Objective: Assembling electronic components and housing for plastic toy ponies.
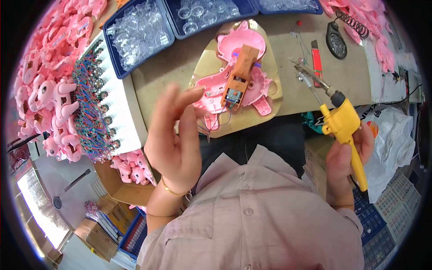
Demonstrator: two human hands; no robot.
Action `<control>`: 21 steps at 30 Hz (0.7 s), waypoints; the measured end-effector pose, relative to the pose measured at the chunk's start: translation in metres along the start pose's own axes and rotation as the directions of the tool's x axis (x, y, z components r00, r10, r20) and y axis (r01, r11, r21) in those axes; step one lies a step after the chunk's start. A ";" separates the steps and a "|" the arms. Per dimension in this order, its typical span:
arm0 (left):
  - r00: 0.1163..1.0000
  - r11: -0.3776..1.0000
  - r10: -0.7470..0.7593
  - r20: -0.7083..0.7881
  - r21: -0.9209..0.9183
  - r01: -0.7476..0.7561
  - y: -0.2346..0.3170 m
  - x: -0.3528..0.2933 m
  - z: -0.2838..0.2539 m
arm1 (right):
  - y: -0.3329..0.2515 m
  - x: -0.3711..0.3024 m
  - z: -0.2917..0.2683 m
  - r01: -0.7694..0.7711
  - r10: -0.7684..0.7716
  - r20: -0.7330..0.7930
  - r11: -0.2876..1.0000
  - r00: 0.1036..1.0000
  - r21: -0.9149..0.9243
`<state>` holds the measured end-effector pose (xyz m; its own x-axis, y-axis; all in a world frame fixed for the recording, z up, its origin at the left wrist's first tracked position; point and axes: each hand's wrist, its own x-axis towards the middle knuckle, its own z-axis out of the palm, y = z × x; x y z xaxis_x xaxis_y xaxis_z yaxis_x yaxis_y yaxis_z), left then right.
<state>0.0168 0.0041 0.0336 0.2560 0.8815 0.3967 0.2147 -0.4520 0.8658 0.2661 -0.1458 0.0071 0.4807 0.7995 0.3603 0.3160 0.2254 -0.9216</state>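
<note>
along the far edge of the worktop (155, 74) stand three blue bins (216, 28) of clear plastic parts; pink toy parts (49, 85) crowd the left side, beside bundled coloured wires (92, 112). toward the right edge lie a red cutter (317, 63) and a black oval piece (336, 41) near a coil. the raised left hand (173, 139) hides part of the shell's left side, its fingers loosely curved apart, grasping nothing visible.

the pink shell (258, 85) lies open by the middle of the near edge, on a tan board (270, 54); a brown casing (243, 72) sits across it, its long axis running from near left to far right.

the right hand (346, 155) has its fingers wrapped round a yellow soldering gun (344, 121), near the right end of the near edge; its metal tip points far and leftward, over the worktop.
</note>
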 end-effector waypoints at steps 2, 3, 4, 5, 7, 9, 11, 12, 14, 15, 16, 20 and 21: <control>0.948 0.913 -0.303 0.097 -0.256 0.318 0.011 0.015 0.002 | 0.010 0.009 -0.001 -0.020 0.023 -0.116 0.999 0.993 0.026; 0.913 0.897 -0.369 0.173 -0.191 0.398 0.011 0.025 -0.001 | 0.013 0.012 -0.003 -0.007 0.010 -0.118 1.000 0.993 0.028; 0.861 0.869 -0.460 0.217 -0.088 0.487 0.016 0.034 -0.004 | 0.013 0.015 -0.006 -0.047 0.052 -0.182 0.998 0.982 0.035; 0.867 0.875 -0.450 0.212 -0.091 0.476 0.016 0.040 -0.001 | 0.013 0.017 -0.010 -0.088 0.096 -0.243 0.995 0.965 0.044; 0.878 0.887 0.122 0.463 0.346 -0.306 0.011 0.051 0.006 | 0.014 0.022 -0.018 -0.096 0.106 -0.242 0.994 0.965 0.053; 0.825 0.792 0.252 0.506 0.382 -0.476 0.014 0.065 0.024 | 0.014 0.027 -0.021 -0.119 0.124 -0.239 0.992 0.963 0.035; 0.818 0.881 0.085 0.569 0.341 -0.329 0.006 0.066 0.032 | 0.013 0.029 -0.024 -0.110 0.115 -0.229 0.993 0.967 0.034; 0.853 0.933 -0.015 0.522 0.315 -0.177 0.005 0.067 0.027 | 0.012 0.029 -0.025 -0.094 0.100 -0.219 0.995 0.971 0.036; 0.871 0.953 -0.302 0.388 0.144 0.267 -0.010 0.064 0.010 | 0.011 0.032 -0.021 -0.079 0.087 -0.228 0.996 0.970 0.044; 0.812 0.869 -0.469 0.349 0.019 0.494 -0.017 0.059 0.002 | 0.010 0.032 -0.017 -0.056 0.066 -0.237 0.997 0.969 0.047; 0.807 0.865 -0.477 0.348 0.022 0.502 -0.019 0.057 -0.001 | 0.012 0.033 -0.014 -0.065 0.075 -0.232 0.997 0.970 0.047; 0.933 0.928 -0.219 0.287 0.356 0.108 -0.008 0.041 -0.006 | 0.012 0.038 0.002 -0.167 0.170 -0.121 0.985 0.978 0.038; 0.920 0.930 -0.304 0.247 0.286 0.231 -0.004 0.036 -0.003 | 0.010 0.039 0.007 -0.167 0.170 -0.082 0.985 0.982 0.040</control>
<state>0.0229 0.0383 0.0453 0.4030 0.9148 0.0263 0.5286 -0.2561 0.8093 0.2825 -0.1083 0.0106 0.5925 0.7780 0.2087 0.1984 0.1102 -0.9739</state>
